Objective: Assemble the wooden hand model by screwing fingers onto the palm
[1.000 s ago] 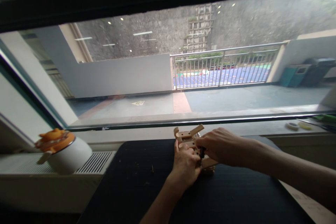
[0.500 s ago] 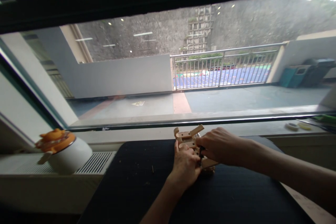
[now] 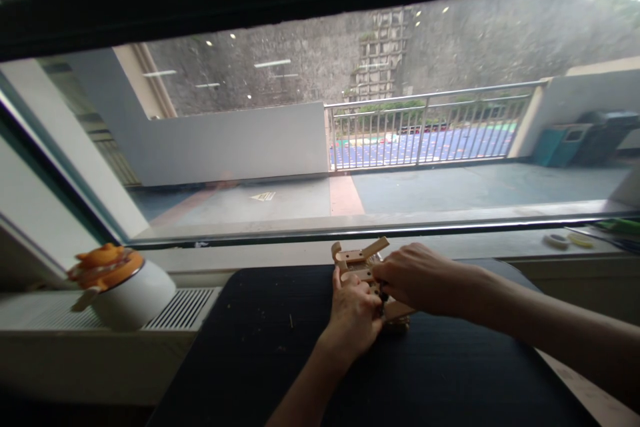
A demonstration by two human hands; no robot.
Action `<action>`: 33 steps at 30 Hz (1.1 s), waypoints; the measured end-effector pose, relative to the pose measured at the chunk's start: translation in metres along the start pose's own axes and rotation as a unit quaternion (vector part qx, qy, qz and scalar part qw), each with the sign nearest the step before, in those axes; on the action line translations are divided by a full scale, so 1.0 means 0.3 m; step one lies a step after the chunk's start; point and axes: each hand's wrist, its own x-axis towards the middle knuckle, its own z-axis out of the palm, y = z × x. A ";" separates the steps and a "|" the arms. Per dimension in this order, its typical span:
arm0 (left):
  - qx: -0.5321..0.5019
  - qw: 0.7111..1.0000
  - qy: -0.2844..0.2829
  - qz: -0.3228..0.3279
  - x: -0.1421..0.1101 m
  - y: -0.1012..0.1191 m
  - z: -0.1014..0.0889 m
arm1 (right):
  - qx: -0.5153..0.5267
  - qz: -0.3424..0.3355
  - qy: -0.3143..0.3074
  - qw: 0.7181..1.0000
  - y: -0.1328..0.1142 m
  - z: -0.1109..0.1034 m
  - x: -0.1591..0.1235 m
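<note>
A small wooden model (image 3: 358, 259) made of light plywood pieces stands on a black mat (image 3: 260, 360) in front of a window. My left hand (image 3: 353, 317) is closed around its near side, steadying it. My right hand (image 3: 419, 278) comes in from the right, fingers pinched on a small dark tool (image 3: 383, 294) pressed against the model. Much of the model is hidden behind both hands.
A white round container with an orange cat-shaped lid (image 3: 120, 283) sits on the sill vent at the left. Small tape rolls (image 3: 556, 239) and green items (image 3: 623, 225) lie on the sill at the far right. The window glass stands directly behind the mat.
</note>
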 end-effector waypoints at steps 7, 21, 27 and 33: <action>-0.004 1.000 0.012 0.005 -0.002 -0.004 0.006 | 0.001 0.008 -0.002 1.000 -0.011 -0.023 -0.021; -0.014 1.000 0.016 0.003 -0.002 -0.001 0.000 | 0.015 0.009 -0.016 1.000 -0.010 -0.021 -0.003; -0.002 1.000 0.007 0.001 0.001 -0.001 0.002 | 0.005 0.020 -0.004 1.000 -0.011 -0.020 -0.005; -0.004 1.000 0.001 -0.006 0.002 0.007 -0.011 | 0.016 -0.016 -0.008 1.000 -0.026 -0.041 -0.019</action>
